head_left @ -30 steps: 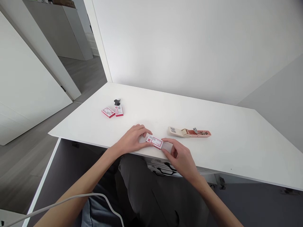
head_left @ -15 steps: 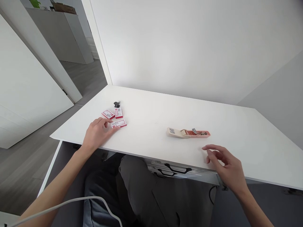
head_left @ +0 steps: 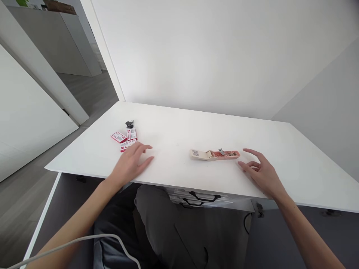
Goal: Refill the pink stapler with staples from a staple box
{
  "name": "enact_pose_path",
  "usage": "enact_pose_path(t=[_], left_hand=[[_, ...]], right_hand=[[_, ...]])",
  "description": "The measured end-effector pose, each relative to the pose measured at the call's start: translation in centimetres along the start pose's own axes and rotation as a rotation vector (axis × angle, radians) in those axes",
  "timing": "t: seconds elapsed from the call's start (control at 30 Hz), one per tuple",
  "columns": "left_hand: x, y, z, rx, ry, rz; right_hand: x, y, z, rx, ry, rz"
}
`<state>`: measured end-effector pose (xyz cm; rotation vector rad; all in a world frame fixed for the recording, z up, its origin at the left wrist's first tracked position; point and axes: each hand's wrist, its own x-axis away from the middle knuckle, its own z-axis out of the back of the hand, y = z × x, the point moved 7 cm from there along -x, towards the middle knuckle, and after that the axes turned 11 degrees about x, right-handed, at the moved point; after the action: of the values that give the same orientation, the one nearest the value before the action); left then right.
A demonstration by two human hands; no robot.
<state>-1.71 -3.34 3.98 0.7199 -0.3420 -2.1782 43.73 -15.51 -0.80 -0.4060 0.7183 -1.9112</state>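
Observation:
A pink and beige stapler (head_left: 215, 154) lies opened out flat on the white desk (head_left: 179, 175), its staple channel showing. My right hand (head_left: 260, 171) hovers just right of it with fingers spread, holding nothing. My left hand (head_left: 131, 163) rests palm down on the desk, fingers stretched out, empty. Just beyond its fingertips lie three small red and white staple boxes (head_left: 123, 136), the nearest one partly hidden by my fingers. A small black binder clip (head_left: 129, 123) sits behind the boxes.
The desk stands in a corner against white walls. Under its front edge is a tray with black handles (head_left: 199, 197). A white cable (head_left: 84, 241) crosses my lap at the lower left. A doorway and a grey floor lie to the left.
My left hand put the staple box down beside the other two and has drawn back to the right. My right hand has moved up toward the stapler's right end.

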Motion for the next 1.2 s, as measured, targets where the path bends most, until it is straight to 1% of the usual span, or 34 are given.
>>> enact_pose_path(t=[0.1, 0.2, 0.3, 0.37, 0.43, 0.5, 0.6, 0.7, 0.83, 0.93, 1.07, 1.2], left_hand=[[-1.4, 3.3, -3.4, 0.130, -0.119, -0.054], [-2.7, 5.7, -6.8, 0.295, -0.231, -0.032], [-4.2, 6.5, -9.1, 0.449, -0.271, 0.065], [-5.2, 6.5, -9.9, 0.520, -0.278, 0.118], [-6.0, 6.2, -10.3, 0.565, -0.276, 0.145], [-6.4, 5.9, -10.3, 0.592, -0.254, 0.163], [-6.3, 5.6, -10.2, 0.618, -0.239, 0.164], [-5.9, 5.8, -10.1, 0.640, -0.260, 0.156], [-5.5, 6.0, -10.2, 0.660, -0.284, 0.159], [-5.4, 6.1, -10.2, 0.667, -0.289, 0.158], [-5.3, 6.1, -10.2, 0.651, -0.289, 0.158], [-5.1, 6.2, -10.2, 0.642, -0.289, 0.131]], right_hand=[[-1.7, -0.8, -0.2, 0.022, -0.059, 0.099], [-3.0, -1.2, -0.6, 0.070, -0.192, 0.137], [-3.5, -1.8, -0.8, 0.083, -0.276, 0.174], [-3.4, -2.2, -0.8, 0.063, -0.294, 0.208], [-3.2, -2.7, -0.8, 0.032, -0.300, 0.227], [-3.0, -3.3, -0.7, -0.013, -0.277, 0.234], [-2.8, -4.7, -0.2, -0.130, -0.179, 0.233], [-2.7, -6.6, 0.2, -0.279, -0.100, 0.245], [-2.4, -9.8, -0.1, -0.390, -0.085, 0.300], [-2.0, -12.1, -0.8, -0.359, -0.123, 0.341], [-1.4, -14.4, -1.8, -0.208, -0.153, 0.385], [-0.6, -16.4, -2.8, -0.080, -0.166, 0.460]])
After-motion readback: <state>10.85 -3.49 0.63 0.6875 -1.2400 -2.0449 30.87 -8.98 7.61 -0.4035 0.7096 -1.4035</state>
